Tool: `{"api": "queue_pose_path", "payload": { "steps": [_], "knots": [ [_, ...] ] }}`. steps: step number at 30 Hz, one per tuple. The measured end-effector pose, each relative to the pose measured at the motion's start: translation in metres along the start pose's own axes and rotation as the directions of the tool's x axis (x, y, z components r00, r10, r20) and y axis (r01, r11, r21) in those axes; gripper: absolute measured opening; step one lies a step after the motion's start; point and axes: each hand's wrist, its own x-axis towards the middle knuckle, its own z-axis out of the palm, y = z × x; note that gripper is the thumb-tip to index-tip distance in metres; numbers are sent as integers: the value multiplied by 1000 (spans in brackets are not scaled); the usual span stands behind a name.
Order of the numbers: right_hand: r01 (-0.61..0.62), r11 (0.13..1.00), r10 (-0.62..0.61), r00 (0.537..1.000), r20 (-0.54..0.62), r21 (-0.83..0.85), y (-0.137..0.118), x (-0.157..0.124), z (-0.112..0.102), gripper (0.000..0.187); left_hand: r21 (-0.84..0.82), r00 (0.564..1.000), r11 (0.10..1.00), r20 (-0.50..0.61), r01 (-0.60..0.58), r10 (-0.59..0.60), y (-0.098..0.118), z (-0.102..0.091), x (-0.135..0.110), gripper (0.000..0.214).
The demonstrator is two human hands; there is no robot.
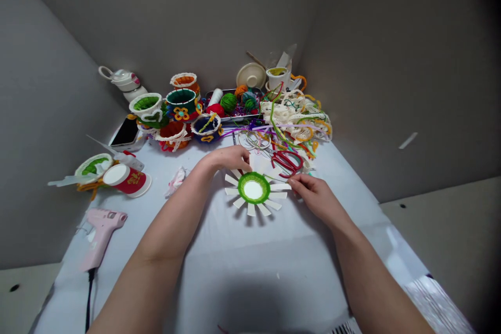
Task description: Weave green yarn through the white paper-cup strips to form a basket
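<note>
A cut paper cup (253,189) is splayed out flat like a flower, its white strips pointing outward all round. Green yarn (255,174) is woven in a ring about its round white base. At the far side of the cup, my left hand (234,158) pinches one of the strips. My right hand (311,192) is closed at the right side, beside the strip ends, with a thin strand of the yarn running to its fingertips. Red-handled scissors (287,163) lie just beyond my right hand.
Yarn-wrapped cups (182,104) stand at the back left. Behind lie a tray of yarn balls (228,102) and a heap of lace and cords (295,115). To the left are a pink glue gun (100,235), a red-and-white paper cup (127,180) and a phone (126,133).
</note>
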Motion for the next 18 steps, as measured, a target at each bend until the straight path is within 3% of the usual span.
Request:
{"api": "queue_pose_path", "payload": {
  "steps": [5, 8, 11, 15, 18],
  "knots": [
    [-43, 999, 44, 998, -42, 15, 2, 1, 2, 34, -62, 998, 997, 25, -55, 57, -3, -1, 0, 22],
    [74, 985, -82, 996, -42, -157, 4, 0, 5, 22, -78, 993, 992, 44, -103, 106, -2, 1, 0, 27],
    [220, 916, -212, 975, 60, -335, 6, -1, 8, 17, -103, 991, 990, 84, -98, 107, 0, 2, -1, 25],
    [304, 876, -267, 952, 147, -375, 7, -1, 13, 16, -47, 984, 997, 162, -64, 71, 3, -4, -10, 27],
    [308, 873, -265, 950, 163, -378, 7, 0, 15, 18, 91, 988, 984, 46, -152, 148, 10, -6, -15, 43]
  ]
}}
